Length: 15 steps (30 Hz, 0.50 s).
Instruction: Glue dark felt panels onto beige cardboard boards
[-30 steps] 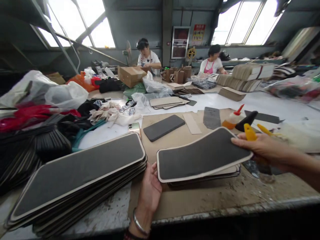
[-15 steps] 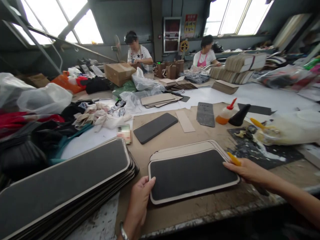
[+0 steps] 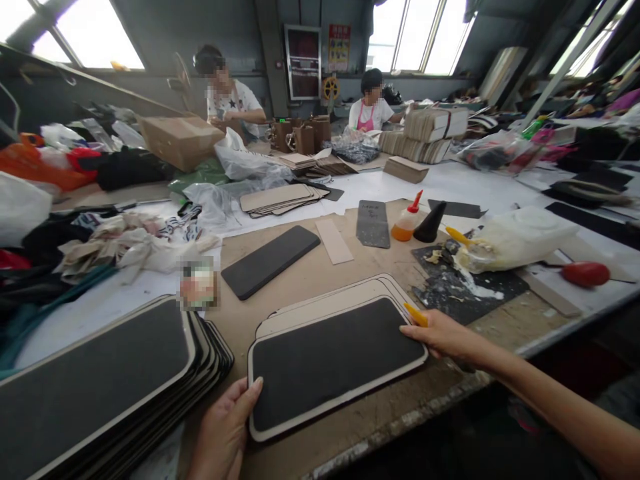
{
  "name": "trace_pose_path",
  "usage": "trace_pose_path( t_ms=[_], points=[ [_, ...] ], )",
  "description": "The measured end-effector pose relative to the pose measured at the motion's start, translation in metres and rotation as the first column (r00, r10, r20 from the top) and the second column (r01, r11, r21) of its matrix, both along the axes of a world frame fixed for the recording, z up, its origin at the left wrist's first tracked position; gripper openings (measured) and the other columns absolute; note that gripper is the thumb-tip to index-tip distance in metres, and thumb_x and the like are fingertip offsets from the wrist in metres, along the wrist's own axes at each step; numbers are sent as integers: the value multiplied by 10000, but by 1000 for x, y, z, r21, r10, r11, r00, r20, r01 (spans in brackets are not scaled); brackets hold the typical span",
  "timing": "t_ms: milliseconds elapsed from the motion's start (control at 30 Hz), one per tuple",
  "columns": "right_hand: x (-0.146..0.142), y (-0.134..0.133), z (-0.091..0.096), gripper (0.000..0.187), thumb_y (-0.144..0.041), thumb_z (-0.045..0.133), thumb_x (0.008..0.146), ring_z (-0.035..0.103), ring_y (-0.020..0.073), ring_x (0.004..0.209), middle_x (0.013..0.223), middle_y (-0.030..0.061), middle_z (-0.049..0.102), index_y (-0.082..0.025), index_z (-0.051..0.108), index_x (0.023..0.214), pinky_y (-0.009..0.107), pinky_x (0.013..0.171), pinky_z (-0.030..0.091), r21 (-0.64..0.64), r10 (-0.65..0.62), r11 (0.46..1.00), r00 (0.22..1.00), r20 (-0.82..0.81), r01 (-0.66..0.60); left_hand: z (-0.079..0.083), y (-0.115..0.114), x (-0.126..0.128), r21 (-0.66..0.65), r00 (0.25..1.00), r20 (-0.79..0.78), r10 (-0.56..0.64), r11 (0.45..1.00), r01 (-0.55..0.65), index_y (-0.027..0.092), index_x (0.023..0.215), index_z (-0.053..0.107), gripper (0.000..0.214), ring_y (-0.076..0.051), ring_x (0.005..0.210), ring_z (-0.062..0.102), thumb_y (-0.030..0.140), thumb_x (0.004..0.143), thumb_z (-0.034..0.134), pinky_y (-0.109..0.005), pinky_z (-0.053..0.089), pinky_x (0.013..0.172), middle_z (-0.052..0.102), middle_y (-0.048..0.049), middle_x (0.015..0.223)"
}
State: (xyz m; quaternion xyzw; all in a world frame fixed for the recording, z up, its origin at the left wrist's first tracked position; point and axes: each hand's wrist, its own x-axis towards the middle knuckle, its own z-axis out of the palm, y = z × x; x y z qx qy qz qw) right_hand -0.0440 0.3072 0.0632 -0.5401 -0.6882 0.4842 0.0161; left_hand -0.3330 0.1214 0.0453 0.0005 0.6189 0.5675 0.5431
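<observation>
A dark rectangular panel (image 3: pixel 335 363) with rounded corners and a pale border lies at an angle near the table's front edge. My left hand (image 3: pixel 227 423) is closed on its left end, thumb on top. With my right hand (image 3: pixel 447 333) I pinch the right end, and a yellow tool (image 3: pixel 416 315) sticks out of the same hand; its working end is hidden. Under and behind the held panel lie pale panels (image 3: pixel 320 310) with dark outlines. To the left stands a stack of larger dark panels (image 3: pixel 100 360) with pale borders.
Beyond the panel are a dark block (image 3: pixel 270 261), a pale strip (image 3: pixel 334 241), a grey template (image 3: pixel 373 223) and a red-tipped bottle (image 3: pixel 406 219). A glue-smeared black sheet (image 3: pixel 467 290) and plastic bag (image 3: pixel 525 237) lie right. Two people (image 3: pixel 235 100) work across the table.
My view has swung to the right, so the table's contents appear further left. Both hands keep their hold on the panel, and the yellow tool stays in my right hand.
</observation>
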Motion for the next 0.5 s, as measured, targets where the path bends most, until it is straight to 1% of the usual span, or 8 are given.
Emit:
trace_pose_path(
  t_ms=[133,300,433,500],
  points=[
    [3,2,-7,380,-553,535,677,358,61,338,409,-65,404,-190,449,607,188,369,258,9,3,1000,1000,12,-3,-1,-2,0,42,998,-58,-25,999,27,140,819,667,527,-218,857,642,397,391,839,-239,511,642,715,-30,752],
    [7,5,-17,417,-601,497,685,365,84,355,369,-50,397,-194,449,607,216,412,273,49,19,998,992,123,-25,-2,-6,2,127,991,-128,-30,991,46,126,822,649,457,-208,819,642,410,494,790,-266,500,694,707,-49,766],
    [5,6,-17,431,-612,456,691,393,104,387,386,-20,424,-190,458,600,238,447,290,54,32,998,984,178,-42,1,-10,5,160,992,-122,-28,986,48,127,868,610,417,-192,812,637,430,603,722,-281,491,728,700,-59,813],
    [3,5,-15,428,-610,455,689,398,109,395,403,-11,431,-191,465,602,246,450,288,59,20,998,983,184,-32,3,-13,6,165,991,-122,-61,983,81,134,911,578,407,-185,810,636,383,621,719,-290,487,741,696,-62,847]
  ],
)
